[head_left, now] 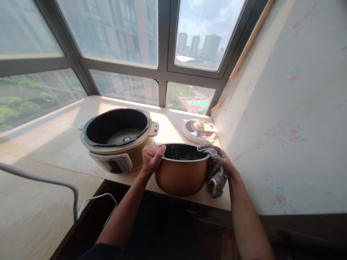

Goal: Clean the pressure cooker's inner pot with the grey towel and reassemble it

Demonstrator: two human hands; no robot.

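Observation:
A copper-coloured inner pot point(181, 177) with a dark inside and white level marks is at the front of the stone sill. My left hand point(152, 158) is closed on its left rim, thumb on top. On the opposite side, my right hand point(225, 161) grips a grey-brown cloth point(216, 172) draped over the rim, its fingers partly hidden. Whether the pot rests on the sill or is slightly raised, I cannot tell. To the left stands the electric pressure cooker body point(141, 151), uncovered, with a round sensor at its bottom and a control panel in front.
The cooker lid point(200, 130) lies behind the pot, close to the papered wall point(282, 108). Windows point(123, 88) border the sill point(51, 144) at the back. A thick pale cord or tube point(40, 179) and a thinner white cable point(101, 196) run at lower left.

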